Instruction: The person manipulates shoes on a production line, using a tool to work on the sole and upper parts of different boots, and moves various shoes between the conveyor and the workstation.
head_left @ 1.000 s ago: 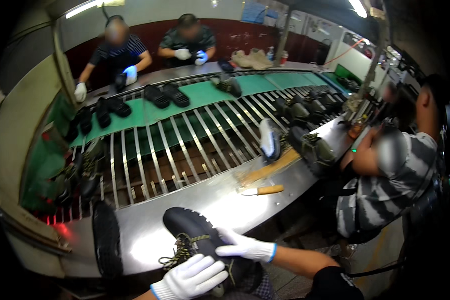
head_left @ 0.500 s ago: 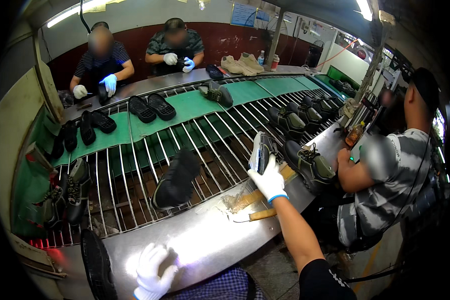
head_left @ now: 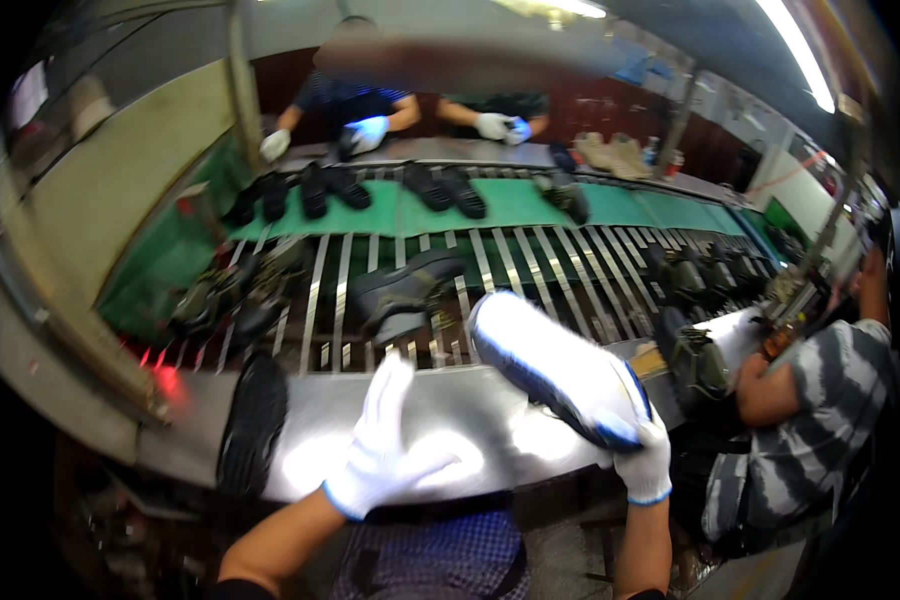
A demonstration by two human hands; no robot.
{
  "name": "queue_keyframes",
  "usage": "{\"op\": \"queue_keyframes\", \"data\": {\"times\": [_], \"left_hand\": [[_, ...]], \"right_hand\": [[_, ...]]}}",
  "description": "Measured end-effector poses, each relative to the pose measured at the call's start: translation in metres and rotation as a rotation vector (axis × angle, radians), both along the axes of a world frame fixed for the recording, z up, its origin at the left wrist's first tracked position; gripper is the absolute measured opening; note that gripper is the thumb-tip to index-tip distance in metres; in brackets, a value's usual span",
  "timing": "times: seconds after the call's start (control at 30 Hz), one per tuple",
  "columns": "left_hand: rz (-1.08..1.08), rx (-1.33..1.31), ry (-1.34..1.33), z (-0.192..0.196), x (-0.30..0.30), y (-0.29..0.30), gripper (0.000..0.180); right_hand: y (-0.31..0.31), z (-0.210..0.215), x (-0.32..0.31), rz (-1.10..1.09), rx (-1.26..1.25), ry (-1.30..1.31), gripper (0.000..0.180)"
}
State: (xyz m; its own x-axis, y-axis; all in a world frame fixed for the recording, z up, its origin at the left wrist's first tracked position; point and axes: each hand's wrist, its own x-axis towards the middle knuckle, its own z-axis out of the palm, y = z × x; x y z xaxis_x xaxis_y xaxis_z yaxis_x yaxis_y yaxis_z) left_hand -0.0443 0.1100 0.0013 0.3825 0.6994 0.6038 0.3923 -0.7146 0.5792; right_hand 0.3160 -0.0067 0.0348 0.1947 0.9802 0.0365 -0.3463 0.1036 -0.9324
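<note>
In white gloves, both my hands are over the metal ledge. My right hand (head_left: 647,462) grips the heel end of a dark shoe (head_left: 562,362), held up with its pale, blue-edged underside facing me; its upper is mostly hidden. Apart from it on the left, my left hand (head_left: 385,448) is open and holds nothing, fingers stretched forward and thumb out. Just beyond those fingers a dark shoe (head_left: 410,285) lies tipped on the metal bars. A black shoe sole (head_left: 252,425) rests on the ledge to the left of my left hand.
Slatted metal bars (head_left: 515,270) run beyond the ledge (head_left: 450,400), with pairs of dark shoes at left and right. Black soles (head_left: 445,190) sit on the green strip (head_left: 510,205) further back. Two gloved people work across; another person (head_left: 800,400) sits close at right.
My right hand has brought the shoe nearer and turned its underside toward me. My left hand has moved forward over the ledge. The view has swung leftward; the shoe on the bars has changed its pose.
</note>
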Motion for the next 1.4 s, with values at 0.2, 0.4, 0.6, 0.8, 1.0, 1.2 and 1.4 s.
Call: {"op": "queue_keyframes", "data": {"times": [0.2, 0.4, 0.6, 0.8, 1.0, 1.2, 1.4], "left_hand": [[-0.434, -1.014, -0.719, -0.006, -0.057, -0.078, 0.113], [-0.627, -1.687, -1.136, -0.035, -0.037, -0.15, 0.059], [-0.893, -1.544, -0.155, -0.018, -0.038, -0.167, 0.045], [-0.053, 0.032, 0.256, 0.015, -0.136, -0.019, 0.036], [0.708, -0.452, 0.508, -0.075, -0.265, 0.158, 0.091], [0.339, -1.004, -0.337, -0.076, -0.268, 0.156, 0.031], [-0.328, -1.266, -0.588, 0.045, -0.147, 0.046, 0.052]], "right_hand": [[-0.027, -0.022, -0.079, 0.098, 0.012, 0.167, 0.123], [-0.001, -0.08, -0.12, 0.147, 0.006, 0.119, 0.072], [-0.008, -0.122, -0.198, 0.578, -0.238, 1.379, 0.052], [-0.078, -0.235, -0.136, 0.311, -0.295, 0.798, 0.052], [-0.144, -0.224, -0.165, 0.152, -0.657, 0.671, 0.063], [-0.114, -0.177, -0.185, 0.273, -0.494, 0.318, 0.071], [-0.07, -0.177, -0.171, 0.531, -0.391, 1.094, 0.079]]}}
